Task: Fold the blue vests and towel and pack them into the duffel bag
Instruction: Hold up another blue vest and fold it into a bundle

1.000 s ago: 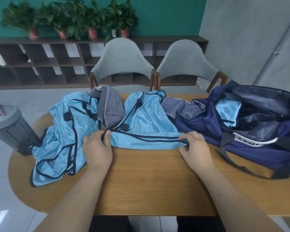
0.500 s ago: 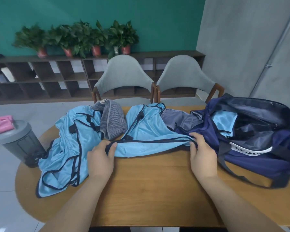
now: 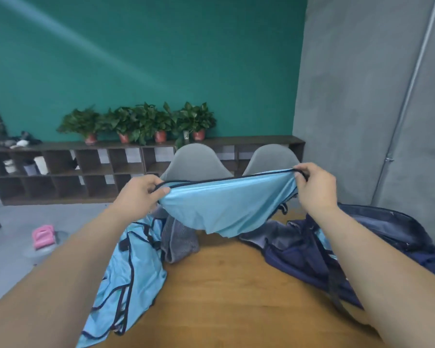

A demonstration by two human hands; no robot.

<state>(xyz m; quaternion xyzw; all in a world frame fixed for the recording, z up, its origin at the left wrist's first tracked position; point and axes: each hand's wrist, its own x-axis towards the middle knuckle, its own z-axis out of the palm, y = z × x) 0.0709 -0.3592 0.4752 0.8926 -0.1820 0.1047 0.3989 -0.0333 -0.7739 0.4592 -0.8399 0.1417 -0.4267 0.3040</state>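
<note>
A light blue vest point(image 3: 224, 204) with dark trim hangs in the air above the wooden table point(image 3: 236, 292). My left hand point(image 3: 138, 197) pinches its dark-trimmed edge at one end and my right hand point(image 3: 314, 187) pinches the other end, stretching it between them. A second blue vest point(image 3: 131, 277) lies crumpled on the table's left side. A grey striped towel point(image 3: 178, 239) sits bunched beside it, under the raised vest. The navy duffel bag point(image 3: 362, 247) lies open on the right, with blue fabric showing inside.
Two grey chairs point(image 3: 196, 162) stand behind the table. A low dark shelf point(image 3: 86, 167) with potted plants runs along the green wall. A grey bin with a pink item point(image 3: 43, 236) on top stands on the floor at the left.
Both hands have lifted the vest off the table to about chair-back height, and the view has tilted upward. The other vest, the towel and the bag stay where they were.
</note>
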